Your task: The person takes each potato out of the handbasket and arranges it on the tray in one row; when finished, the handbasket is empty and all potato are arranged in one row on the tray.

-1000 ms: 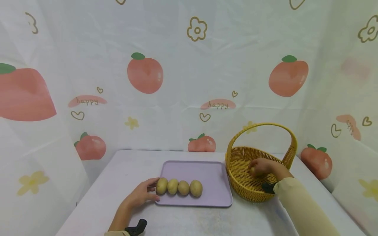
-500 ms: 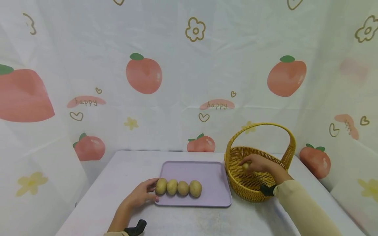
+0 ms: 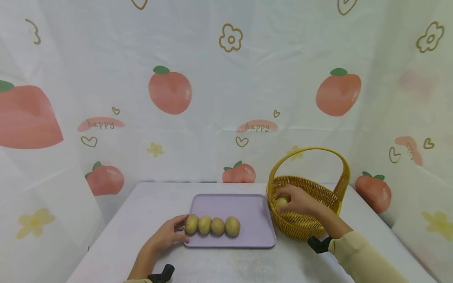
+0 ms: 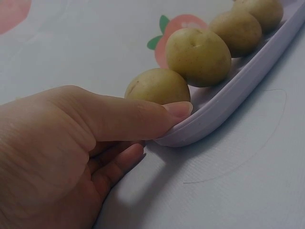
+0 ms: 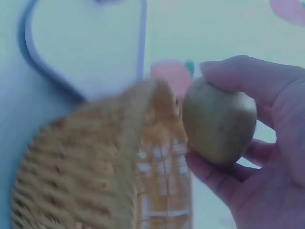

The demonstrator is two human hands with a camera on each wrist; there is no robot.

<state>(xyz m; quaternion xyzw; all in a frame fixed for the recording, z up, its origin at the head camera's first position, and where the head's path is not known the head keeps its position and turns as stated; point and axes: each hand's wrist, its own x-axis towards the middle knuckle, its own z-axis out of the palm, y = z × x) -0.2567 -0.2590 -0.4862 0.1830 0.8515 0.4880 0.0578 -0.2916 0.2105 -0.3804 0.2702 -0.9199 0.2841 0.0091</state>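
In the head view, a row of several potatoes [image 3: 212,225] lies on a lilac tray [image 3: 251,239]. My left hand [image 3: 170,234] holds the tray's left edge. Seen from the left wrist, the thumb [image 4: 143,117] lies over the rim beside the end potato [image 4: 157,86], while the other fingers are partly hidden below it. My right hand [image 3: 299,200] grips another potato [image 3: 282,201] inside the left part of a wicker basket [image 3: 297,232]. The right wrist view shows thumb and fingers around this potato [image 5: 219,121], beside the basket's blurred rim [image 5: 131,138].
The basket stands just right of the tray, its tall arched handle [image 3: 315,148] rising above the right hand. Both rest on a white table [image 3: 212,267]. A fruit-print curtain [image 3: 212,90] hangs behind and at the sides.
My right hand has moved left and up within the basket, and the potato in it now shows more. The left hand stays at the tray. The whole head view has shifted slightly.
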